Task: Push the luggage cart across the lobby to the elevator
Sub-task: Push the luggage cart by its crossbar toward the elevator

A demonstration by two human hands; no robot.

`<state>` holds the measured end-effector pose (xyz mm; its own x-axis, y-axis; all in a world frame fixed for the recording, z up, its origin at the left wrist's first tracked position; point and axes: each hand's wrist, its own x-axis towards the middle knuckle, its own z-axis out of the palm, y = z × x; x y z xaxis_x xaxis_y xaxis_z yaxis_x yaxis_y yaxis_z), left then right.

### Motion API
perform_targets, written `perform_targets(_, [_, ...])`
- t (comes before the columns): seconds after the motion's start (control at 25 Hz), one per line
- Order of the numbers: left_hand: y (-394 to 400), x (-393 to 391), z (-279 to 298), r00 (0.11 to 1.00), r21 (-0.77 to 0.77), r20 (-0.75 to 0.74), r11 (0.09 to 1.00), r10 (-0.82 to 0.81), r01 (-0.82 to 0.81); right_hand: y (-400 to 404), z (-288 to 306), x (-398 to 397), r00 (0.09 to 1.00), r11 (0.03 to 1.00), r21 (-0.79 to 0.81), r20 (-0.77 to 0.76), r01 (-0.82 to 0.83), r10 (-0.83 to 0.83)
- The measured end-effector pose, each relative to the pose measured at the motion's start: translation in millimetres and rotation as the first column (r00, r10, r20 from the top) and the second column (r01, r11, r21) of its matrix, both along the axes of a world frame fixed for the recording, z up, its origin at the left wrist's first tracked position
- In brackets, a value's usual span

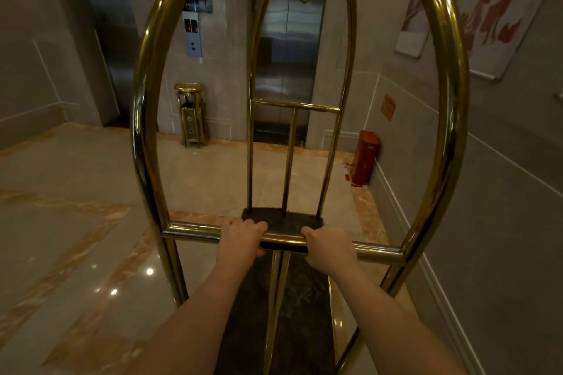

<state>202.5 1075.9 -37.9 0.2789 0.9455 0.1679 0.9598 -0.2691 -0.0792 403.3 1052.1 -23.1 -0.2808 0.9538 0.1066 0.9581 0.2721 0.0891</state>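
A brass luggage cart (143, 119) with arched tube frames fills the middle of the head view. Its dark carpeted deck (298, 298) carries no bags. My left hand (240, 239) and my right hand (327, 248) both grip the horizontal brass push bar (189, 230), side by side near its middle. Straight ahead, seen through the arches, stands a steel elevator door (288, 49), closed. A call panel (192, 36) with red digits hangs on the wall left of it.
A second elevator door (112, 39) is at the far left. A brass ashtray bin (191, 114) stands between the doors. A red box (365, 157) sits on the floor by the right wall (502, 176), which runs close along the cart. Polished marble floor (61, 222) spreads left.
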Motion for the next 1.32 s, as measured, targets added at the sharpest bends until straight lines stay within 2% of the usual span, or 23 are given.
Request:
perform_targets(0.28, [116, 16, 1, 0.999, -0.010, 0.006, 0.999, -0.046, 0.046, 112, 1, 16, 0.999, 0.999, 0.003, -0.019, 0.038, -0.037])
perform_targets(0.52, [216, 24, 12, 0.994, -0.089, 0.004, 0.990, -0.107, 0.107, 214, 5, 22, 0.992, 0.990, -0.084, -0.046, 0.114, -0.118])
perform_targets(0.68, [275, 35, 11, 0.996, -0.084, -0.010, 0.992, -0.092, 0.091, 276, 5, 29, 0.989, 0.984, -0.122, -0.047, 0.131, -0.137])
perform_targets(0.96, [381, 53, 8, 0.999, -0.058, -0.002, 0.997, -0.054, 0.054, 383, 0, 46, 0.991, 0.990, -0.074, -0.046, 0.118, -0.122])
perform_targets(1.32, [509, 78, 13, 1.000, -0.104, -0.023, 0.994, 0.020, -0.022, 513, 1, 69, 0.997, 0.996, -0.059, -0.036, 0.065, -0.067])
